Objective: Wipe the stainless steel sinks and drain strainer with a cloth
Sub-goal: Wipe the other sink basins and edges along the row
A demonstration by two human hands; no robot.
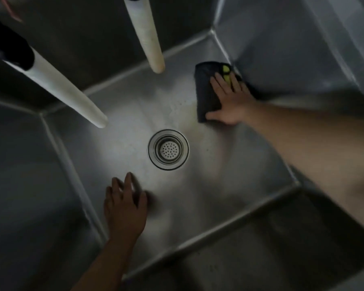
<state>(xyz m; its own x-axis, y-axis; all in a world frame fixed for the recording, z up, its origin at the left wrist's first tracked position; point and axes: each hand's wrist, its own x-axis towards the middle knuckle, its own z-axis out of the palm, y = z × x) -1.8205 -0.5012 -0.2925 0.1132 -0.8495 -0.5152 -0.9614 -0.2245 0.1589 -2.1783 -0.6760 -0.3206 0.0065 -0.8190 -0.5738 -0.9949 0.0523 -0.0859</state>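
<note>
I look down into a deep stainless steel sink [118, 135]. Its round drain strainer [168, 149] with a perforated basket sits in the middle of the floor. A dark cloth [206, 89] with a yellow-green patch lies flat on the sink floor in the far right corner. My right hand [229, 101] presses down on the cloth, fingers spread over it. My left hand [123, 204] rests on the sink floor near the front left, below and left of the strainer, with its fingers apart and nothing in it.
Two white hose spouts hang into the sink: one [59, 89] from the left, ending left of the drain, and one [147, 38] from the top centre. Steel walls rise on all sides, and a dark front wall [282, 238] lies at lower right.
</note>
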